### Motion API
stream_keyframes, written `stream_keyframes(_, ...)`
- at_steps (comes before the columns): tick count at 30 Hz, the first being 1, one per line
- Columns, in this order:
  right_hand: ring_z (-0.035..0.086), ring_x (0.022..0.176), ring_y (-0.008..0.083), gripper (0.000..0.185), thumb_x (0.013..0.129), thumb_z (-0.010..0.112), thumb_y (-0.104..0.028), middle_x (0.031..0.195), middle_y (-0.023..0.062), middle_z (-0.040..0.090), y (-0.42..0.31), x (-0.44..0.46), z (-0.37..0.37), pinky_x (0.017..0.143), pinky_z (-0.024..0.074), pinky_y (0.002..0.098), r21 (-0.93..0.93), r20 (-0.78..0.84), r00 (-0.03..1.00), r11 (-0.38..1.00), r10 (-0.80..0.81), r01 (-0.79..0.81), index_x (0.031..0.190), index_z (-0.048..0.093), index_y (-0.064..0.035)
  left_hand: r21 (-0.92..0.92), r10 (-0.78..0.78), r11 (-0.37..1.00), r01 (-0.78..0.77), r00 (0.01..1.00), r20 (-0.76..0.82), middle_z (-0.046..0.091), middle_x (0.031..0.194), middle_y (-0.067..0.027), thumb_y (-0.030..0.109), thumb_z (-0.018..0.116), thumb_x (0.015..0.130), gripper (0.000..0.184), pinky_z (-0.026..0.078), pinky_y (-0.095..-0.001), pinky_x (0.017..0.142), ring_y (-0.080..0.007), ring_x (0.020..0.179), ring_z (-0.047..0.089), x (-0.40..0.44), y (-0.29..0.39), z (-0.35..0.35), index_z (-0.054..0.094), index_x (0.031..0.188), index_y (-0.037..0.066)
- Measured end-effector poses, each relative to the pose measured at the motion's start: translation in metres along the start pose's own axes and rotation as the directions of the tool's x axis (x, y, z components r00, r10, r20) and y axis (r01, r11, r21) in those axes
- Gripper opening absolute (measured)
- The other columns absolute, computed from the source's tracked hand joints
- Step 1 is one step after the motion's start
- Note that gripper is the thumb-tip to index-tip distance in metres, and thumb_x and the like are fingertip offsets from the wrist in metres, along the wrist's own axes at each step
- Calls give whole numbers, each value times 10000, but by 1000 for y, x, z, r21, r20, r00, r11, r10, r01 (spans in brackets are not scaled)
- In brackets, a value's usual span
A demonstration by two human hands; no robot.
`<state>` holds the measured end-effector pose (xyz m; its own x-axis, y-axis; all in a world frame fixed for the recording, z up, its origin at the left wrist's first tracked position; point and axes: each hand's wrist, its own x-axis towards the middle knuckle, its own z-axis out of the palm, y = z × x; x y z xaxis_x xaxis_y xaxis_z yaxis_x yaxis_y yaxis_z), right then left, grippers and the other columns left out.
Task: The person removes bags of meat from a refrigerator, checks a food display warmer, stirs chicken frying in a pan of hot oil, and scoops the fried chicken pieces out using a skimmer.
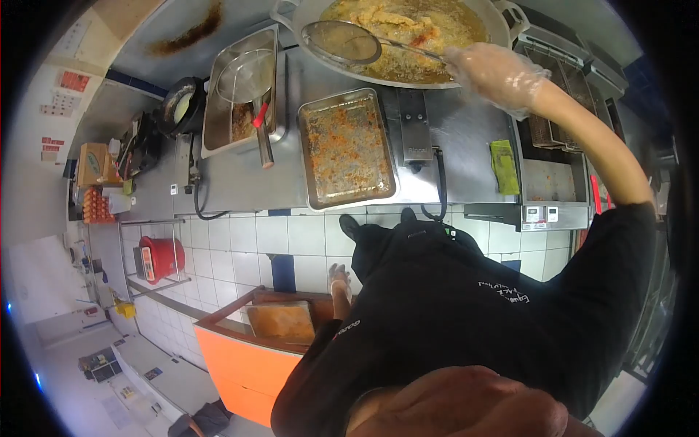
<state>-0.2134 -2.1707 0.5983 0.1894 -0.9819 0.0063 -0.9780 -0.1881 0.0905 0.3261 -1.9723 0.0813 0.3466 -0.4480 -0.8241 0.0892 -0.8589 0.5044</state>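
My right hand (499, 76), in a clear plastic glove, is closed round the handle of a wire skimmer (341, 42). The skimmer's round mesh lies over the left part of a large pan (484, 16) of bubbling oil. Golden battered pieces (397, 25) float in that oil. My left hand (339, 275), also gloved, hangs low beside my body above the tiled floor, its fingers apart and holding nothing. Below the pan, a metal tray (349, 149) with reddish-brown crumbs rests on the steel counter (284, 182).
A deep steel container (212, 135) holds a strainer (245, 76) and a red-handled tool. Fryer baskets (575, 95) stand at the right, near a green cloth (504, 167). An orange cabinet (244, 368) with a tray (280, 322) is at lower left; a red bucket (167, 257) sits beyond.
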Motion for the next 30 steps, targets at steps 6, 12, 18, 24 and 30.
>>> stream_keyframes(6, 734, 909, 383, 244, 964, 565, -87, 904, 234, 728, -4, 48, 15, 771, 593, 466, -144, 274, 960, 989, 66, -27, 1172, 593, 38, -16, -50, 999, 49, 998, -27, 665, 1206, -110, 159, 652, 944, 562, 516, -409, 716, -253, 934, 672, -2, -20, -6, 474, 1477, 164)
stream_keyframes(12, 749, 997, 314, 207, 878, 680, -72, 1059, 173, 761, 1, 84, 49, 767, 614, 417, -284, 224, 966, 957, 132, -65, 1068, 742, -16, -18, -45, 999, 44, 999, -21, 647, 1258, -118, 184, 643, 955, 578, 518, -436, 738, -271, 973, 669, 8, -47, -17, 448, 1499, 148)
stream_keyframes(18, 754, 997, 278, 225, 839, 739, -114, 1074, 128, 766, -10, 106, 50, 765, 617, 400, -425, 166, 967, 899, 192, -106, 1054, 764, -54, 52, -3, 999, 3, 1000, -2, 635, 1273, -111, 213, 632, 963, 583, 516, -437, 766, -264, 977, 657, 3, -26, -11, 429, 1506, 150)
stream_keyframes(24, 740, 910, 355, 197, 931, 566, -74, 931, 215, 739, 35, 102, 36, 778, 594, 433, -283, 99, 990, 956, 105, -73, 1046, 677, 42, 4, 3, 1000, -3, 1000, 12, 638, 1260, -102, 219, 641, 963, 575, 506, -431, 752, -247, 961, 652, -1, -6, -6, 437, 1500, 186)
stream_keyframes(30, 736, 856, 339, 260, 902, 558, -161, 902, 174, 752, 59, 39, -51, 726, 569, 456, -134, 156, 905, 916, 396, -378, 1073, 721, -53, 41, 21, 999, -22, 999, 24, 673, 1157, -96, 197, 664, 946, 540, 508, -391, 689, -235, 890, 665, 8, -7, -8, 494, 1459, 182)
